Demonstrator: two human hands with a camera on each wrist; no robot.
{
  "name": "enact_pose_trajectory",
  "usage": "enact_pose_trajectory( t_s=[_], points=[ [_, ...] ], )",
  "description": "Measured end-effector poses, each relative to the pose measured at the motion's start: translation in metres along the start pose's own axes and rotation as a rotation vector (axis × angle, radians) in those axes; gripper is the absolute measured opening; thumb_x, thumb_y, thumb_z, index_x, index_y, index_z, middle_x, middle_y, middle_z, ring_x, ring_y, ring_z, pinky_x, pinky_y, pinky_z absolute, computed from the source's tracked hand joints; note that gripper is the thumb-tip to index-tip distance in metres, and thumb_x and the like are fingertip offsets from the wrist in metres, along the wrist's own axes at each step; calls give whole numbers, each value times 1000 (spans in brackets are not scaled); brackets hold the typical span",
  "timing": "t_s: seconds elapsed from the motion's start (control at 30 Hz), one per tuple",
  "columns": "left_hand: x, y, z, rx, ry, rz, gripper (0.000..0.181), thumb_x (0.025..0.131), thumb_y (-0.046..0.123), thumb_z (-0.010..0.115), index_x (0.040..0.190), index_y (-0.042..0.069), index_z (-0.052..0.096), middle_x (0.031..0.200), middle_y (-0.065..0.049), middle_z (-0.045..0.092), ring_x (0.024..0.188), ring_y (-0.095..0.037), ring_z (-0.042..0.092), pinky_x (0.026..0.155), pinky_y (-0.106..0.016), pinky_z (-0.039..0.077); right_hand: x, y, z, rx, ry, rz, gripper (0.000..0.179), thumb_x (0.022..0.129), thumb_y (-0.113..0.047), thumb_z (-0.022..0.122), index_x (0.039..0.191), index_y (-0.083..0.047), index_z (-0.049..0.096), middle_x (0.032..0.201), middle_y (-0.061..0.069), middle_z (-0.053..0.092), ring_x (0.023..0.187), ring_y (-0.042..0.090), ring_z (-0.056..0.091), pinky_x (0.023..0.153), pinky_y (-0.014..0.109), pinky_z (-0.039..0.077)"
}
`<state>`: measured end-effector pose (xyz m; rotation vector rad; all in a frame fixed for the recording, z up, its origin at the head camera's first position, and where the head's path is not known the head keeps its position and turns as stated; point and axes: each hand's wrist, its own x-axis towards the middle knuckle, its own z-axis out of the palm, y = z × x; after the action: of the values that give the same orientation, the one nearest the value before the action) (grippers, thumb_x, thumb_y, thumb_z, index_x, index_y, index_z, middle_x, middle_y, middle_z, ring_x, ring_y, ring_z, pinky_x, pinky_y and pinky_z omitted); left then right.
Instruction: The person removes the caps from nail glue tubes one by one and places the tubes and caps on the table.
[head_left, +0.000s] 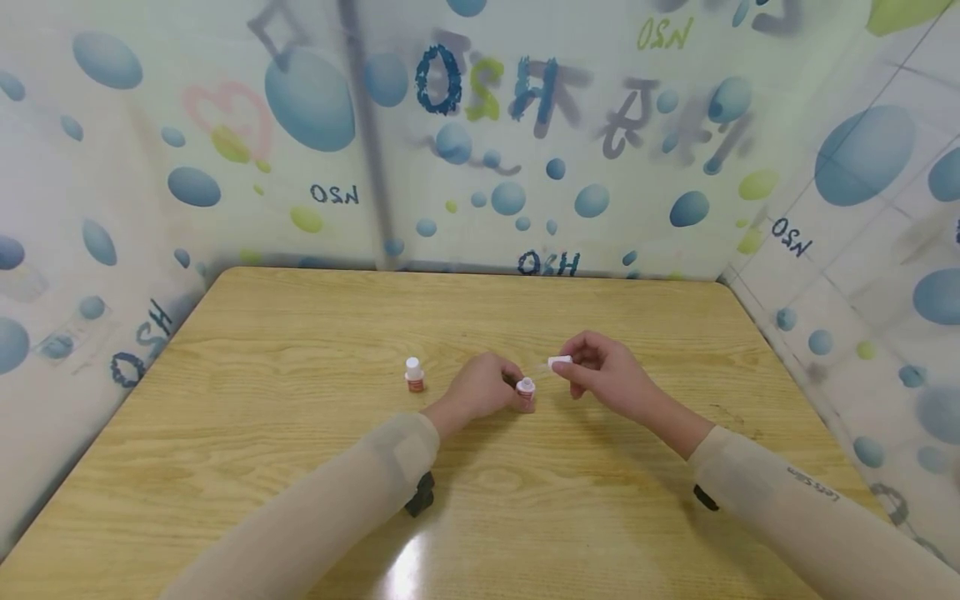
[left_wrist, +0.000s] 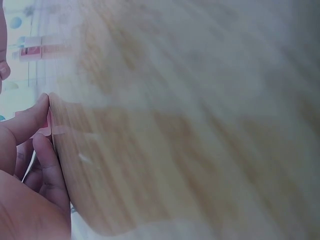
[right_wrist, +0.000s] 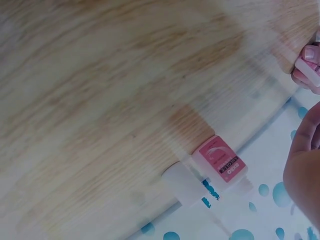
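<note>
My left hand (head_left: 486, 385) grips a small bottle (head_left: 526, 390) with a white neck and a pink-red label, standing uncapped on the table. Its fingertips pinch the bottle's sides in the left wrist view. To its right, my right hand (head_left: 606, 372) pinches a white cap (head_left: 559, 362) between thumb and fingers, with a thin pale applicator pointing left towards the bottle's mouth, apart from it. A second, capped nail glue bottle (head_left: 415, 377) stands upright left of my left hand. In the right wrist view, this glue bottle (right_wrist: 220, 159) shows its pink label and white cap (right_wrist: 184, 184).
The wooden table (head_left: 300, 350) carries a bright light reflection near its front. Pale sheets (head_left: 480, 167) printed with blue and green dots and letters enclose the back and both sides. A black strap (head_left: 422, 495) shows beneath the left sleeve.
</note>
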<state>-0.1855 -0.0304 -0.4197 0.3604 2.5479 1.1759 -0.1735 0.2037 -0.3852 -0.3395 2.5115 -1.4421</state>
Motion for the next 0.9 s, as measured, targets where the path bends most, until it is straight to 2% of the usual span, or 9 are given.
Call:
enact_pose_trajectory(
  t_s=[0.23,0.3,0.5,0.63,0.77,0.9],
  points=[
    [0,1,0,7,10,-2,21,79,29,96,94,21,83,96,8,80,90,-12,64,89,-34,53,-3,-1,-3,1,-48,-65,36,112,-22,57,142,-3,62,105,27,65,75,21,65,78,40,61],
    [0,1,0,8,10,-1,21,79,29,96,94,21,83,97,8,80,89,-11,64,89,-34,53,-3,-1,-4,6,-65,-72,38,113,-21,54,144,-1,61,109,27,65,76,19,64,78,38,62],
    [-1,1,-1,14,8,1,21,80,30,95,94,21,83,96,9,80,90,-11,64,89,-34,53,-2,1,-4,43,-103,-59,34,112,-17,55,140,3,56,120,31,64,81,19,66,80,34,62],
    [-1,2,-1,9,4,-11,22,80,30,95,96,21,83,97,8,80,91,-12,64,91,-35,54,-1,3,-3,49,-94,-47,31,109,-17,61,133,1,56,120,30,64,88,26,68,81,38,63],
    [-1,2,-1,-2,-3,-18,22,81,30,95,96,20,83,96,7,79,90,-13,65,90,-36,54,0,3,-2,46,-80,-39,28,107,-20,65,129,-4,58,118,26,67,96,36,67,79,41,62],
    [-1,3,-1,1,-6,-21,21,81,30,95,95,20,82,96,7,79,90,-14,64,90,-35,54,-1,3,-1,4,-65,-43,28,106,-23,68,127,-6,60,113,17,69,92,31,65,71,36,58]
  ],
)
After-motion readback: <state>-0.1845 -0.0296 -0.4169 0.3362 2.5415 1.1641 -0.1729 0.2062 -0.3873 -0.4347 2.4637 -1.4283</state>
